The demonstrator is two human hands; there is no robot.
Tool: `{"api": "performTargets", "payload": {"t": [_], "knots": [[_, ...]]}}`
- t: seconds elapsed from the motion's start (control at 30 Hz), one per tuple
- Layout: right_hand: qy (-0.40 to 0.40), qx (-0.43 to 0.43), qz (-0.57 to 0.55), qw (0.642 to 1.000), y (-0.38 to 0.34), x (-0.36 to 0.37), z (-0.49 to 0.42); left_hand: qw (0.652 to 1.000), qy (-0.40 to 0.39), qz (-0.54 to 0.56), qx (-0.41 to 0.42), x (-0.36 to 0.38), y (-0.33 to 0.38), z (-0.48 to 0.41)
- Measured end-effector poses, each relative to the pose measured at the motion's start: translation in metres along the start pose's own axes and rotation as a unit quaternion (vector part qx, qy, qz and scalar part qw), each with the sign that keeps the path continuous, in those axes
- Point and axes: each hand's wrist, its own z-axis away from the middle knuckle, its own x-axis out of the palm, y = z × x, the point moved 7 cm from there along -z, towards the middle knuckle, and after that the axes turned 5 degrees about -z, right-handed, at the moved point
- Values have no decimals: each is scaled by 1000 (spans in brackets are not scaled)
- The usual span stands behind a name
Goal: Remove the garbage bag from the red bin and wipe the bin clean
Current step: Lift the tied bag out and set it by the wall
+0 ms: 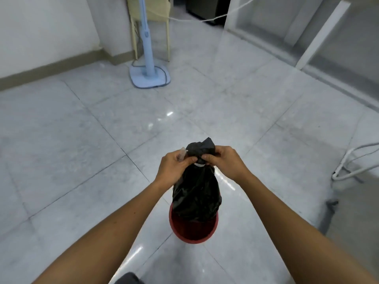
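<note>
Nearest the camera, two bare forearms reach forward over the tiled floor (82, 160). Between them stands one red bin (192, 232), upright, its near inner wall showing bare. One black bag (196, 193) rises from the bin: its lower end sits at or just above the far part of the rim, and whether it has fully cleared the bin cannot be told. The bag's long axis runs vertical, straight up from the bin to the hands.

The left hand (174, 167) and right hand (225, 160) meet at the gathered neck, one on each side, equally near it. The left fingers (189, 160) and the right fingers are closed, pinching the neck where a pale tie (199, 165) circles it; a clear strip also pokes up from the left hand. The puffed top of the bag stands just above both hands.

The bag hangs directly below the grip, so lifting straight up should free it from the bin.

Farther off stand one blue fan stand (148, 76) and, behind it, one chair (151, 11). Pale cables (346, 160) lie at the right.
</note>
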Motion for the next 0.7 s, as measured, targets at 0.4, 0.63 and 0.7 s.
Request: {"api": "performTargets", "payload": {"t": [0.4, 0.63, 0.7], "knots": [[-70, -192, 15, 979, -447, -36, -33, 984, 78, 83, 139, -275, 338, 1], [-62, -278, -12, 959, -612, 31, -83, 962, 131, 42, 237, -450, 417, -18], [-69, -297, -23, 952, -641, 60, -99, 961, 144, -3, 235, -497, 422, -23]]}}
